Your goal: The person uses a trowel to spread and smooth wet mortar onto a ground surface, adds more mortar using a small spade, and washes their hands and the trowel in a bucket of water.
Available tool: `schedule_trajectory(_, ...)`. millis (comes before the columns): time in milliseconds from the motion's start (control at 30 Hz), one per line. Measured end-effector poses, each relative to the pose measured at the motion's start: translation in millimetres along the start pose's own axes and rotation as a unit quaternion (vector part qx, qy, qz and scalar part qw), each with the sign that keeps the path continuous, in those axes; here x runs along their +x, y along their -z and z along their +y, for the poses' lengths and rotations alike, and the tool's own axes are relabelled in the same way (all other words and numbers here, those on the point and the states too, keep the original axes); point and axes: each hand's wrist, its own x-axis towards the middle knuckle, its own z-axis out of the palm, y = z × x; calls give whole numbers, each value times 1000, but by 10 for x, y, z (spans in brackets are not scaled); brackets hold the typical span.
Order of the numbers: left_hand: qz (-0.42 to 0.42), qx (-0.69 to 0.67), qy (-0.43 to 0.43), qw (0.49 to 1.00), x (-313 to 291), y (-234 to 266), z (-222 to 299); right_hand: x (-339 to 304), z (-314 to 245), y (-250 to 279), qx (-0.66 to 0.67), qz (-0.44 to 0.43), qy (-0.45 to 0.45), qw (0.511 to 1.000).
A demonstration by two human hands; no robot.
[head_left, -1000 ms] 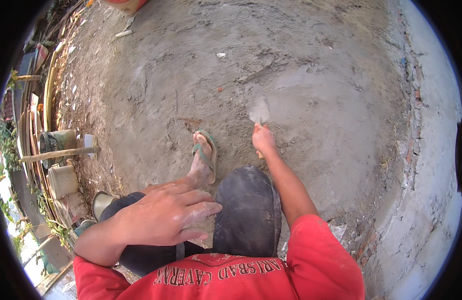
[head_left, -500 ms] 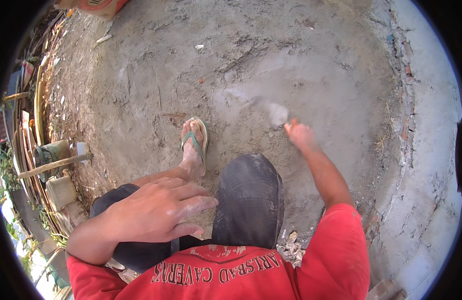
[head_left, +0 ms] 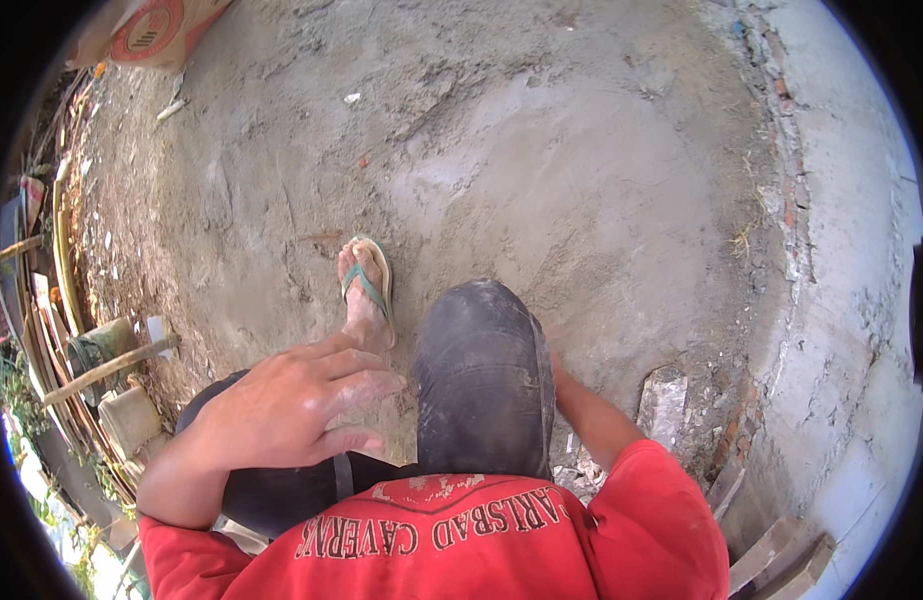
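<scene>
My left hand (head_left: 292, 410) rests by my bent left knee. Its fingers stretch out with gaps between them, dusty at the tips, and nothing is in it. Most of my right hand (head_left: 559, 374) is hidden behind my raised right knee (head_left: 485, 375); only its edge and the forearm show, and whatever it may hold is out of sight. Ahead of my knees lies grey, rough mortar or cement (head_left: 572, 190), smoother and paler towards the right. My foot in a green-strapped flip-flop (head_left: 374, 290) stands on it.
A white-grey wall (head_left: 842, 250) with exposed brick along its base runs down the right. At the far left stands a brown paper bag (head_left: 152, 35). Wooden strips (head_left: 62, 240) and a dirty bucket (head_left: 102, 350) line the left. Boards (head_left: 782, 560) lie at the lower right.
My right hand, which was swiping an orange-handled trowel over the grey surface, has drawn back behind my right knee. The trowel has gone from sight. My left hand keeps its pose.
</scene>
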Motion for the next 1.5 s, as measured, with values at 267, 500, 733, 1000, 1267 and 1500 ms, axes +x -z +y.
schedule_trajectory(267,-56,33,29,997,339,178,151,170,1038,591,-44,101,-93,989)
schedule_trajectory(500,-84,57,-25,995,313,142,-49,405,3175,1143,563,354,-388,638)
schedule_trajectory(733,-116,106,-108,982,658,419,121,1919,1001,2183,638,254,-206,697)
schedule_trajectory(1000,-98,292,-251,918,1400,559,-35,2150,-1761,1329,225,112,-62,966)
schedule_trajectory(1267,-213,315,-233,895,3277,504,-464,1242,-1088,1957,110,110,-97,983)
schedule_trajectory(1500,-79,165,-108,977,3931,643,-660,-295,466,3577,205,366,-287,861)
